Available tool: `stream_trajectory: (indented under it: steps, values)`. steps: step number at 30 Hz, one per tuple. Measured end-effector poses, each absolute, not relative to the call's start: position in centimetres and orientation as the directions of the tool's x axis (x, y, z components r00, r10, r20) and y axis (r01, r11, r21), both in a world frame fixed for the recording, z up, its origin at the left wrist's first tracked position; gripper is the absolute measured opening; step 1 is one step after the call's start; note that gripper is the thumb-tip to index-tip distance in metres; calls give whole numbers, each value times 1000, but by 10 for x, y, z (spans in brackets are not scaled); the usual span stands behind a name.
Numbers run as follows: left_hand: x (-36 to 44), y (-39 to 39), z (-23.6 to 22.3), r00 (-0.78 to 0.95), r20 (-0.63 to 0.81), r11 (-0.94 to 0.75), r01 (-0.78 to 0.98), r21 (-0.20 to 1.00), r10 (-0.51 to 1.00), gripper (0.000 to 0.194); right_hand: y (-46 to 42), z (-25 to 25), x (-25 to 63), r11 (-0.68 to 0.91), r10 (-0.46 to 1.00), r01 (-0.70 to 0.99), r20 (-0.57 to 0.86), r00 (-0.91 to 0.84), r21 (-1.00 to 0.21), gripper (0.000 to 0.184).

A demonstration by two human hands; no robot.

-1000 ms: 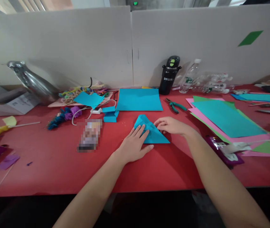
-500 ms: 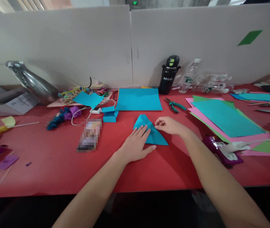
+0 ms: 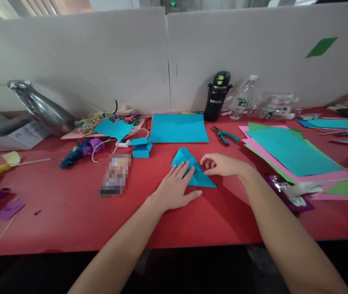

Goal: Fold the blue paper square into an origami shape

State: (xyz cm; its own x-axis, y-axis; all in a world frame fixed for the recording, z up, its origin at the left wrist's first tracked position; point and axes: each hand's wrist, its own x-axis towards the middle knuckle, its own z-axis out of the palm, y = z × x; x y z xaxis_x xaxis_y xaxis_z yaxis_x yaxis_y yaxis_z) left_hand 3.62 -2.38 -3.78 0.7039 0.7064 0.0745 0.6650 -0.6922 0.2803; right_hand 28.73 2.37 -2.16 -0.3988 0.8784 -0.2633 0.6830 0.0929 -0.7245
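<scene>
Where our left grip (image 3: pixel 176 191) lies: fingers spread flat, pressing on the folded blue paper (image 3: pixel 200 180).
Our right grip (image 3: pixel 218 165): loosely curled, thumb and index apart; we cannot tell whether it touches the paper's edge.
Paper's place: under our left grip, just left of the right one, on the red worktop (image 3: pixel 106 226).
Pliers (image 3: pixel 220 133): beyond our right grip.

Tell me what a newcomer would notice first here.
Probably the red table, with folded blue paper under the spread left hand and the right hand by the paper's edge. Behind, a black bottle stands before the pale partition; a shiny metal jug sits back left.
</scene>
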Motion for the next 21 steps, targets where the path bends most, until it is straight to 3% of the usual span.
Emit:
stream_trajectory:
  steps: [17, 21]
  values:
    - [37, -24, -39, 703, 54, -689, 676, 262, 709, 84, 22, -18, 290, 74, 851, 671, -304, -429, -738, 34]
    - [37, -23, -41, 705, 62, -694, 673, 257, 707, 83, 24, -21, 287, 91, 872, 677, -270, -409, -731, 26]
